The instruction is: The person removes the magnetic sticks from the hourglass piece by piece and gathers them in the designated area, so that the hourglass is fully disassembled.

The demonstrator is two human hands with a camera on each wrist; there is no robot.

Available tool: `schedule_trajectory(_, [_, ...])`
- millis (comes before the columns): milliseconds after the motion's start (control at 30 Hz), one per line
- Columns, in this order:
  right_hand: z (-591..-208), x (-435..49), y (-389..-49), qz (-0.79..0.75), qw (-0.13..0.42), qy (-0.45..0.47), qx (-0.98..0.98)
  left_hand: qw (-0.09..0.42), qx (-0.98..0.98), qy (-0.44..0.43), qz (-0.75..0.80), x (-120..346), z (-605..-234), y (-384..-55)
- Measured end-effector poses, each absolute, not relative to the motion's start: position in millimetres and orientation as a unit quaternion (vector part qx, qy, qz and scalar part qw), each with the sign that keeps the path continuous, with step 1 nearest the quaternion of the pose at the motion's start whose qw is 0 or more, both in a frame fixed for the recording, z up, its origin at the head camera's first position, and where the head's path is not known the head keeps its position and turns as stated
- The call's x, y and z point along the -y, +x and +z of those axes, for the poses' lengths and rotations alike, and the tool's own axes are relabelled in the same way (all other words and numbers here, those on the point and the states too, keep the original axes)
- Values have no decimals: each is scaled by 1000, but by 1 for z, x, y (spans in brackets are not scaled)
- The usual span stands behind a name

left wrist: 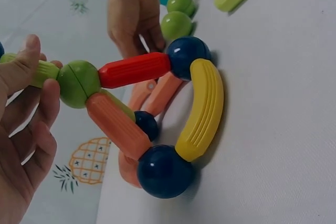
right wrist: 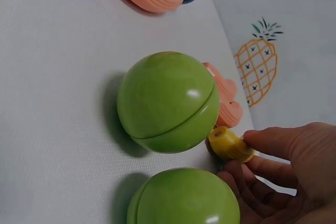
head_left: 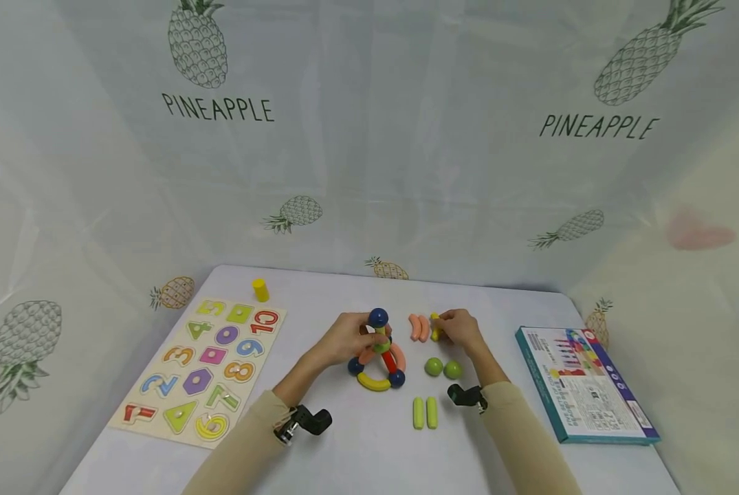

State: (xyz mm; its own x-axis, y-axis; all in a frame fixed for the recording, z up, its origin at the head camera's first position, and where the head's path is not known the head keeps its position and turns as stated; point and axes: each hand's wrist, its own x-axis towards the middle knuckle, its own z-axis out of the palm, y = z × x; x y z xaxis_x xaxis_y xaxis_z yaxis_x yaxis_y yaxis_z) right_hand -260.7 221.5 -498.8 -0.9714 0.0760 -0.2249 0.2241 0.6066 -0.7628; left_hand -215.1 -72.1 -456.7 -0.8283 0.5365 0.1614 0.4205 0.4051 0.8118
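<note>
My left hand [head_left: 347, 340] pinches the upright light green rod [left wrist: 44, 73] of a magnetic ball-and-rod model. A blue ball [head_left: 378, 317] caps that rod, and a green ball [left wrist: 80, 83] joins its lower end. From there a red rod [left wrist: 135, 70] and a salmon rod [left wrist: 118, 126] slope down to blue balls, with a curved yellow rod [left wrist: 206, 109] between them at the base. To the right, my right hand [head_left: 462, 328] pinches a short curved yellow rod [right wrist: 229, 144] by thumb and fingers. Two curved salmon rods [head_left: 418, 327] lie beside it.
Two green balls [head_left: 443, 368] and two straight light green rods [head_left: 425, 413] sit right of the model. A wooden number puzzle board [head_left: 223, 353] and a yellow cylinder [head_left: 260, 289] lie left. A flat box [head_left: 586, 385] lies at the right edge, and a pineapple-print curtain [head_left: 369, 137] hangs behind.
</note>
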Motion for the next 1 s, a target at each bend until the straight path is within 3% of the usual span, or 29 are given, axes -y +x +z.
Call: schedule_trajectory(1000, [-501,-224,-258,-443,92,55,-890,47,-867,265,420,65,-454,-212])
